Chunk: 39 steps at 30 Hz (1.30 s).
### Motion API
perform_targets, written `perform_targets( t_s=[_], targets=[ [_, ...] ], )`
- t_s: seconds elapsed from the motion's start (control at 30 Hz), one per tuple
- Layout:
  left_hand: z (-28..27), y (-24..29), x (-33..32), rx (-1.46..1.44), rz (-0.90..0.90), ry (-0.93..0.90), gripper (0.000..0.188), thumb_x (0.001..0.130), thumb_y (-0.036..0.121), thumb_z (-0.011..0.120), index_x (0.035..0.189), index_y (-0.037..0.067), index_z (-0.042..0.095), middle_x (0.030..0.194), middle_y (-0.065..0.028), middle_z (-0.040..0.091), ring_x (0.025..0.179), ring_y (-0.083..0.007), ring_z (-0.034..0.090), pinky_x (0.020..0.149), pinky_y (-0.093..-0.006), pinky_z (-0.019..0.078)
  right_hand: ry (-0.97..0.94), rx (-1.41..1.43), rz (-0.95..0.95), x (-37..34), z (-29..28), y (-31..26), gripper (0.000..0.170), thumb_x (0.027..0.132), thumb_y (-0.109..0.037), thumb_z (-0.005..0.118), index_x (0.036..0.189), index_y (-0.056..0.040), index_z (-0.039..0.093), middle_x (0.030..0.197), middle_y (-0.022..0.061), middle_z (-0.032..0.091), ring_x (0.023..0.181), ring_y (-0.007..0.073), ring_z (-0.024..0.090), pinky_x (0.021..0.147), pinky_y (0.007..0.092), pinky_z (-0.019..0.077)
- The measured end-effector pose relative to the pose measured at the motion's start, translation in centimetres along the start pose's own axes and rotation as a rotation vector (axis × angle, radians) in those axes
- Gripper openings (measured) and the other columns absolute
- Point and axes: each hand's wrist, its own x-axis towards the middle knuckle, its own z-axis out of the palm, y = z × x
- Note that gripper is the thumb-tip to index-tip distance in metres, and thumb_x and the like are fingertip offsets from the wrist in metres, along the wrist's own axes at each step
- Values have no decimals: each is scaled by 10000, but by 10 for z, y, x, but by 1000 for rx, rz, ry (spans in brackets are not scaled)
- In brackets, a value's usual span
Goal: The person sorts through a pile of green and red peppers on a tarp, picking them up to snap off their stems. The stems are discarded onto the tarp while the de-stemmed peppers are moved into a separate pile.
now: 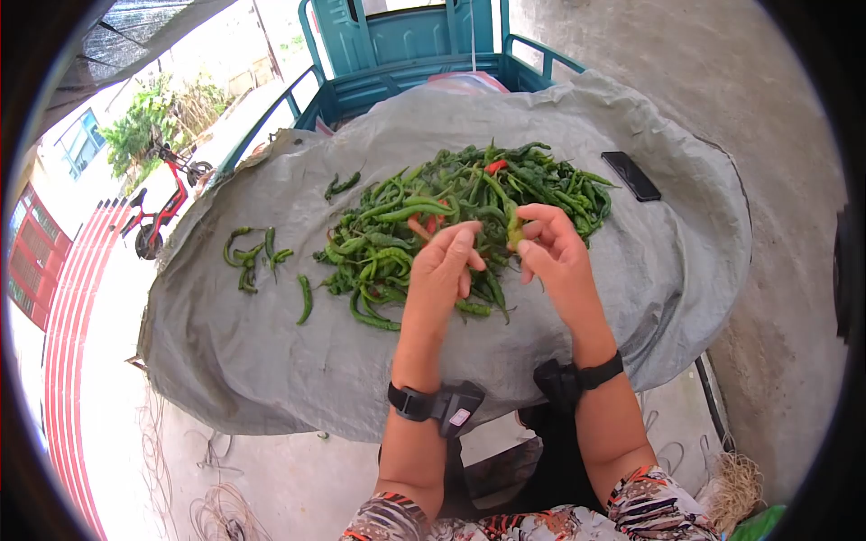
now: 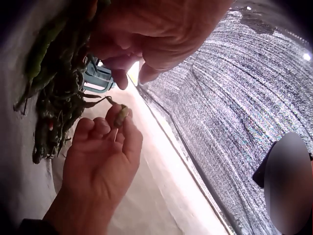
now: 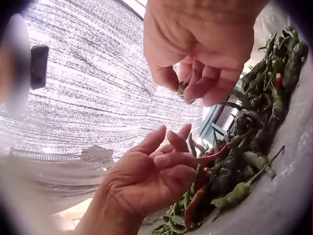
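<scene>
Over the front of a heap of green chili peppers (image 1: pixel 388 261), my right hand (image 1: pixel 561 261) pinches a yellowish-green chili pepper (image 1: pixel 514 233) between thumb and fingertips. The left wrist view shows this pepper (image 2: pixel 122 116) at the fingertips, its stem end in the grip. To its left is my left hand (image 1: pixel 442 266), palm turned inward. Its fingers are loosely bent and its thumb stands apart from them in the right wrist view, with nothing held. A few red peppers (image 1: pixel 495 167) lie among the green ones.
A grey sheet (image 1: pixel 271 361) bears the heap. Several loose peppers (image 1: pixel 305 299) lie left of it, and a black phone (image 1: pixel 631 176) lies at the right. Behind stands a teal cargo bed (image 1: pixel 410 45). A red bike (image 1: pixel 169 198) stands at far left.
</scene>
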Motion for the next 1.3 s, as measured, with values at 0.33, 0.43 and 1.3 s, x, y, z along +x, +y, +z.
perform_targets(
  t_s=[0.33,0.43,1.3],
  targets=[
    [-3,18,-9,110,-107,-35,192,939,246,643,980,58,654,676,93,480,520,9,351,456,-177,232,-165,-80,65,-5,13,3,387,892,-64,613,1256,-32,487,900,33,600,649,62,540,553,221,448],
    [-12,19,-11,189,-82,-5,108,926,175,612,898,71,622,659,98,459,503,5,333,450,-182,228,132,-226,4,7,4,20,394,900,-113,627,1262,-17,503,921,55,616,631,79,554,544,234,468],
    [-11,18,-10,95,86,127,259,977,170,569,1189,29,613,839,-5,648,550,5,409,480,-159,316,468,37,-350,8,-3,9,210,1032,-229,499,950,-60,594,614,-27,450,497,46,386,505,229,397]
  ],
)
